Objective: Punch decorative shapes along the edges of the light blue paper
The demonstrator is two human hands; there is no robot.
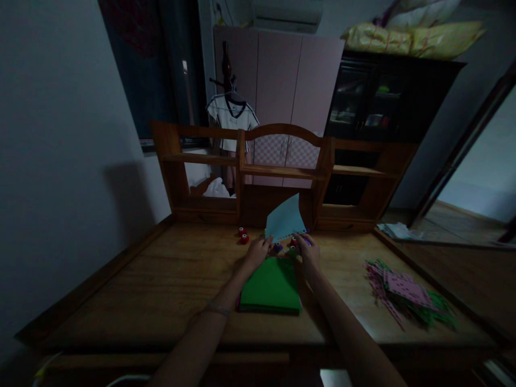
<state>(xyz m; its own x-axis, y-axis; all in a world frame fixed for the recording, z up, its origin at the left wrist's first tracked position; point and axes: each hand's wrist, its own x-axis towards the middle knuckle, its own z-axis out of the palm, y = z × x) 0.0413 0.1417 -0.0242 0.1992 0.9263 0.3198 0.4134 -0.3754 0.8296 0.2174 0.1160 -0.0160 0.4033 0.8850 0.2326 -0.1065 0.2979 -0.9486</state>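
The green stack [271, 286] hides its far edge behind both hands; small punches there, beside the blue sheet [284, 219], are too dim to tell apart.

dim room | wooden desk [161, 290] with shelf hutch [282, 161] | pink wardrobe [282, 80] — dark cabinet [382, 102] beside it

left hand [258, 250] fingers curled | right hand [308, 251] fingers pinched | arms outstretched

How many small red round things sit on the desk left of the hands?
2: two red round things sit close together just left of the light blue sheet. More may be hidden behind the hands.
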